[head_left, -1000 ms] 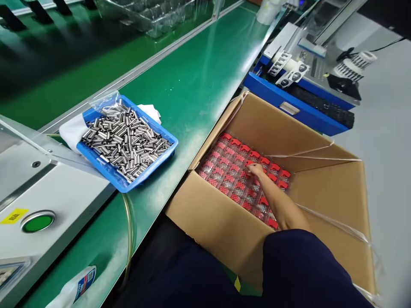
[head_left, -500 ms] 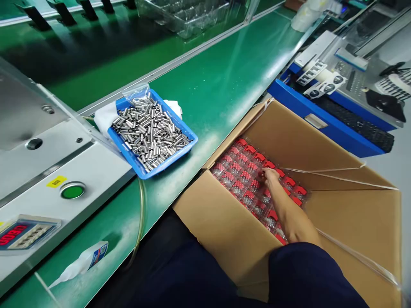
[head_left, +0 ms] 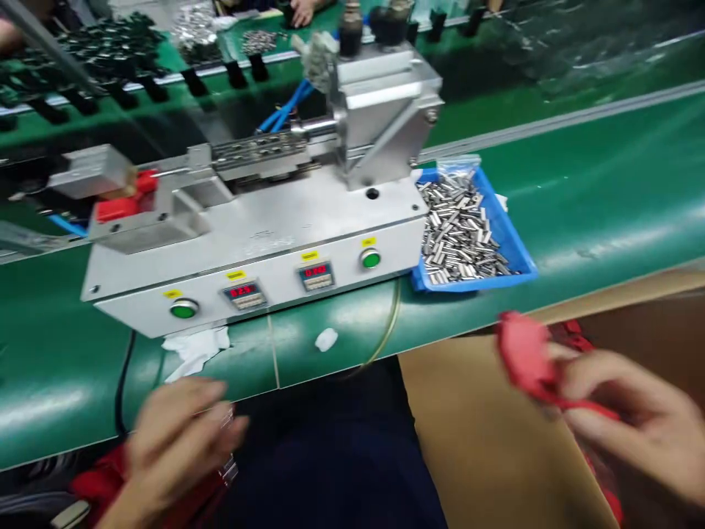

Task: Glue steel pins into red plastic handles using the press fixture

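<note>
My right hand (head_left: 628, 411), at the lower right over the cardboard box (head_left: 468, 426), grips a red plastic part (head_left: 526, 353) between thumb and fingers. Motion blurs the part's shape, but a thin red piece runs back from it under the fingers. At the lower left, my left hand (head_left: 179, 441) hovers over dark red items (head_left: 102, 477) by my lap. Its fingers look partly bent and smeared, and a small shiny clear or metal edge (head_left: 228, 469) shows just beside them. Whether this hand holds anything is not visible.
A bench machine (head_left: 264, 242) with green buttons, red displays and red pieces at its left end stands ahead. Right of it is a blue tray (head_left: 515, 246) of small metal tubes. A white cloth (head_left: 198, 349) and a white bottle (head_left: 327, 339) lie in front. Another person's hand (head_left: 302, 11) shows far back.
The view has swung left onto the machine. My right hand has come up out of the box with a red plastic part. My left hand has come into view.
</note>
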The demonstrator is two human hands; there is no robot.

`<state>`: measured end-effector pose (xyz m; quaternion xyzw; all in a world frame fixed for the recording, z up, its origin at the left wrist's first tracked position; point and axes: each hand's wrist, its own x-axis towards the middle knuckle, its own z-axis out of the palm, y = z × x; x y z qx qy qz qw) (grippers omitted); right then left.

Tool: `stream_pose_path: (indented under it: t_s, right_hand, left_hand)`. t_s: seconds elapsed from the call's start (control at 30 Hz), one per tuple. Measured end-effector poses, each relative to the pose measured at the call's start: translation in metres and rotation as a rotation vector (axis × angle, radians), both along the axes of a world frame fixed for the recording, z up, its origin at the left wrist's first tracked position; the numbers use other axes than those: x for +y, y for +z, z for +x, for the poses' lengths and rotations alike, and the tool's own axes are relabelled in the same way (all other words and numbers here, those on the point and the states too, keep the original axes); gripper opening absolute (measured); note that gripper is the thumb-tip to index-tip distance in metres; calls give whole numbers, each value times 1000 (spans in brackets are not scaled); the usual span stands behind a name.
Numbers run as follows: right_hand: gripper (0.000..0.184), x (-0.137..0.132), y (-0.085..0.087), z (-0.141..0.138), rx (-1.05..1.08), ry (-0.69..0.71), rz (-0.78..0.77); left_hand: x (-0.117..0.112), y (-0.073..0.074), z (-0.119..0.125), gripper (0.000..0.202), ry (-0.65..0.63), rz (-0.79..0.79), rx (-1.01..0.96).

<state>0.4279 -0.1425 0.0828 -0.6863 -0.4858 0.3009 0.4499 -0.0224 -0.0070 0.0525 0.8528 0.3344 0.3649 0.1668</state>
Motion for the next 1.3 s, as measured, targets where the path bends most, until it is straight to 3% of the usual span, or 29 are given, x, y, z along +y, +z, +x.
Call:
stream_pose_path:
  t_s: [0.03, 0.1, 0.2, 0.3, 0.4, 0.47, 0.53, 0.63, 0.77, 0.83, 1.03, 1.13, 1.3]
  right_hand:
    - [44, 15, 1, -31, 100, 254, -89]
    - [45, 45, 2, -87, 319, 577, -243]
    - [47, 75, -1, -144, 579, 762, -316]
    - [35, 85, -5, -161, 585, 826, -279]
    - [30, 90, -13, -157, 303, 690, -49]
    - [44, 97, -25, -154, 74, 472, 99]
    - [58, 107, -40, -154, -121, 355, 148]
    - [60, 120, -62, -159, -298, 461, 147]
    - [25, 127, -79, -167, -342, 553, 190]
    - [16, 127, -81, -169, -277, 553, 170]
    - [18, 126, -67, -183, -13, 477, 150]
    - [15, 127, -61, -185, 25, 329, 193]
    - [37, 131, -69, -184, 250, 85, 187]
  left_hand:
    - [1, -7, 13, 9, -72, 159, -23]
    - [2, -15, 41, 13, -229, 393, -37]
    - [0, -16, 65, 22, -315, 331, -35]
    - [-1, -17, 53, 27, -292, 165, -68]
    - [-3, -28, 30, 16, -126, -178, -202]
    - [-3, -38, 21, 21, 18, -459, -339]
    - [-2, -48, 20, 28, 123, -679, -498]
    - [2, -60, 24, 35, 177, -856, -686]
    - [4, -67, 28, 32, 178, -909, -769]
    - [3, -69, 28, 31, 169, -901, -770]
    - [2, -68, 29, 32, 194, -895, -766]
    - [2, -66, 31, 31, 209, -899, -749]
    - [2, -65, 31, 33, 210, -894, -729]
